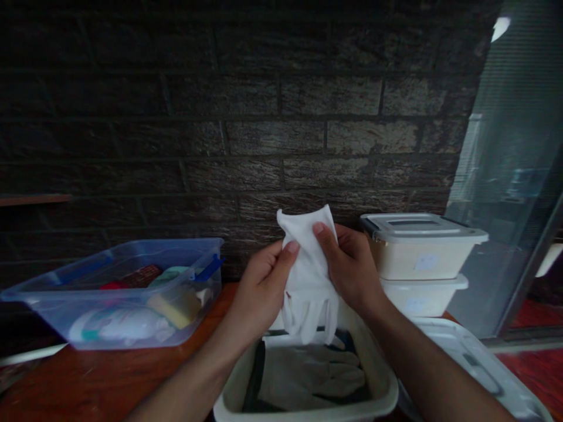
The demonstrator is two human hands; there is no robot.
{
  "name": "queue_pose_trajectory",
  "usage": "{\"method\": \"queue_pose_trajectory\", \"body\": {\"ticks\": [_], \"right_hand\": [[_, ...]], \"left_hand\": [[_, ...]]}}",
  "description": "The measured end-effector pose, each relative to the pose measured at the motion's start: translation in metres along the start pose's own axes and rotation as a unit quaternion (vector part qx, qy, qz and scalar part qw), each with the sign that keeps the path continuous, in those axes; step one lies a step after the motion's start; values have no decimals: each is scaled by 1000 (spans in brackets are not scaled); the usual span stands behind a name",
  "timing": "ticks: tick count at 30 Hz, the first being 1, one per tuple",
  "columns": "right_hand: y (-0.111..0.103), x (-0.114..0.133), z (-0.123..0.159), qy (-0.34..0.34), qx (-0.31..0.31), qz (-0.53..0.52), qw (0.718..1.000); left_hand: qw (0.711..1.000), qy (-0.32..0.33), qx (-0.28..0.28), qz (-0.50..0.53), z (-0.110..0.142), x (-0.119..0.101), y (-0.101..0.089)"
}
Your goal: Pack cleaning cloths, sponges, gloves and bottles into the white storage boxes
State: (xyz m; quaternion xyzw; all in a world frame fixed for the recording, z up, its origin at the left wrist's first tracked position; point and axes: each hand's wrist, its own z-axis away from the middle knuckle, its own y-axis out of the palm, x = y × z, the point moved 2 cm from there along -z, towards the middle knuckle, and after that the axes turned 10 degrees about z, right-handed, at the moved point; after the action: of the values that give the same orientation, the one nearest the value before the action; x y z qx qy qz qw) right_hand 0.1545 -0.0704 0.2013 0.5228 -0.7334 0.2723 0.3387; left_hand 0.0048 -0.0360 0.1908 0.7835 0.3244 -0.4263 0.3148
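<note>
White glove: the cloth glove (307,258) is held up in front of the wall, above the far part of the open bin, cuff uppermost and fingers hanging down.
Left grip: the left hand (264,284) pinches the glove's side, thumb on the near face.
Right grip: the right hand (354,264) pinches the opposite side near the cuff, thumb also in front.
Open bin: a pale bin (303,417) stands on the brown worktop (83,384) between the forearms; pale gloves (308,375) lie inside on something dark.
In the way: the hanging glove fingers hide part of the bin's far side; the right forearm covers part of a white lid (461,351) lying at right.
Left side: a clear bluish tub (118,291) holds a white bottle (125,323), a yellow block (176,308) and a red item, seen through its wall.
Right side: two lidded boxes are stacked, the upper box (417,258) on the lower box (428,298).
Behind: a dark brick wall (264,105), with a glass panel (497,234) at right.
Labels: both boxes bear pale stickers, their writing too faint to read; the bottle's greenish marking is illegible too.
</note>
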Motion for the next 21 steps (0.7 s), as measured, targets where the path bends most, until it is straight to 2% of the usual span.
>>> {"method": "queue_pose_trajectory", "body": {"ticks": [3, 6, 11, 15, 21], "right_hand": [[-5, 0, -1, 1, -29, -12, 1000], [-9, 1, -2, -4, -56, -1, 998], [3, 2, 4, -49, -25, 75, 996], [14, 1, 10, -58, -6, 112, 992], [0, 3, 4, -27, -21, 59, 998]], "left_hand": [[996, 47, -38, -67, 3, -6, -6], [991, 72, -50, -101, 4, -8, -6], [988, 87, -27, -127, 1, -1, -2], [985, 100, -44, -133, 2, 1, -2], [976, 123, -85, -156, 3, -4, -4]]}}
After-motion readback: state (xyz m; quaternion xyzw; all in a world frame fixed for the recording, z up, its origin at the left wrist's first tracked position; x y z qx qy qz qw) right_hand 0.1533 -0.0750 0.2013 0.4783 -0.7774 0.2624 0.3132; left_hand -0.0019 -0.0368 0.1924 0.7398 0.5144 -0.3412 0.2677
